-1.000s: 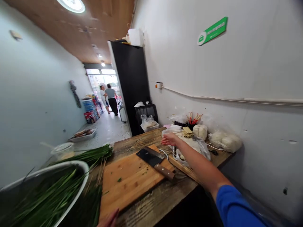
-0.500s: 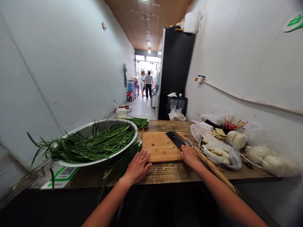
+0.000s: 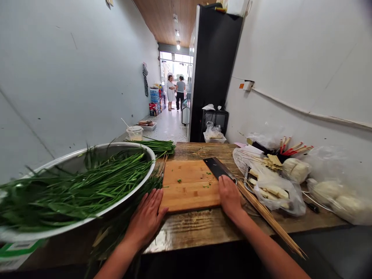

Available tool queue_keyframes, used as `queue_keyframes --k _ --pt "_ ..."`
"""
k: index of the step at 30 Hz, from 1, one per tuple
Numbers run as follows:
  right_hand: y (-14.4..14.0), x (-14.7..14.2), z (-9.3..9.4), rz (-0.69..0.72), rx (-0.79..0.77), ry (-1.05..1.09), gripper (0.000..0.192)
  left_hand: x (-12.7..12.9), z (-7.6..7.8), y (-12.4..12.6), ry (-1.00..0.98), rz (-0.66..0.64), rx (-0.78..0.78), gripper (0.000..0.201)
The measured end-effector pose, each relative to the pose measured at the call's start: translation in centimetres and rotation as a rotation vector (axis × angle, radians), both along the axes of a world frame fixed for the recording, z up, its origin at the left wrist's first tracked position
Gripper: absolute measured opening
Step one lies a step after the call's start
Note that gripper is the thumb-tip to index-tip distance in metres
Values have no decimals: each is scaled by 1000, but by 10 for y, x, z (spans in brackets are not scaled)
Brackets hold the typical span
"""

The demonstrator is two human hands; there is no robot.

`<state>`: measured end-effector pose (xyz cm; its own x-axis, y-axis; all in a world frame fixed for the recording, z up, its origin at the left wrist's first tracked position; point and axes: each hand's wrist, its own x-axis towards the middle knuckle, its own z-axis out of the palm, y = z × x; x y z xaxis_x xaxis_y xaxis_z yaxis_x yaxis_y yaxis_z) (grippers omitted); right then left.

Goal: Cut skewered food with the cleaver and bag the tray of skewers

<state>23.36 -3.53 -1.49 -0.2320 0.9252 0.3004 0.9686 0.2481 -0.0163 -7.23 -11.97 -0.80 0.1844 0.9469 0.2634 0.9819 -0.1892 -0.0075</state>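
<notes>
My left hand [image 3: 147, 217] lies flat with fingers apart on the wooden table [image 3: 197, 229], touching the front left corner of a wooden cutting board [image 3: 188, 184]. My right hand [image 3: 230, 197] rests on the board's front right corner, over the handle of a black cleaver [image 3: 216, 167] whose blade lies on the board. Its grip on the handle is hidden. A big metal bowl [image 3: 147, 157] heaped with green chives [image 3: 87, 184] stands left of the board.
A bundle of bamboo skewers [image 3: 269, 219] lies right of my right hand, beside a plastic bag of pale food pieces [image 3: 274, 190]. More chives [image 3: 158, 146] lie behind the board. A black fridge [image 3: 212, 69] stands beyond the table. Two people [image 3: 174, 91] stand in the far doorway.
My view swung from the right wall to face the table. My right hand came back from the bags to the cleaver handle, and my left hand settled at the board's front left corner.
</notes>
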Motion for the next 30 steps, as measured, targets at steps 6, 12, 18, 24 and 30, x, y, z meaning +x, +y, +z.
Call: queue_keyframes --k 6,12,18,24,30 --pt "5 -46 -33 61 -81 380 71 -7 -10 10 42 -59 140 71" --pt "22 -64 29 270 -286 485 66 -9 8 22 -20 -59 46 68" --pt "29 -5 70 -297 -459 33 62 -8 24 21 -83 -91 -85 69" --pt "34 -3 96 -326 -546 79 59 -9 73 8 -150 -54 -143 62" --pt "-4 -5 112 -289 -521 359 45 -28 118 -15 -267 -150 -212 45"
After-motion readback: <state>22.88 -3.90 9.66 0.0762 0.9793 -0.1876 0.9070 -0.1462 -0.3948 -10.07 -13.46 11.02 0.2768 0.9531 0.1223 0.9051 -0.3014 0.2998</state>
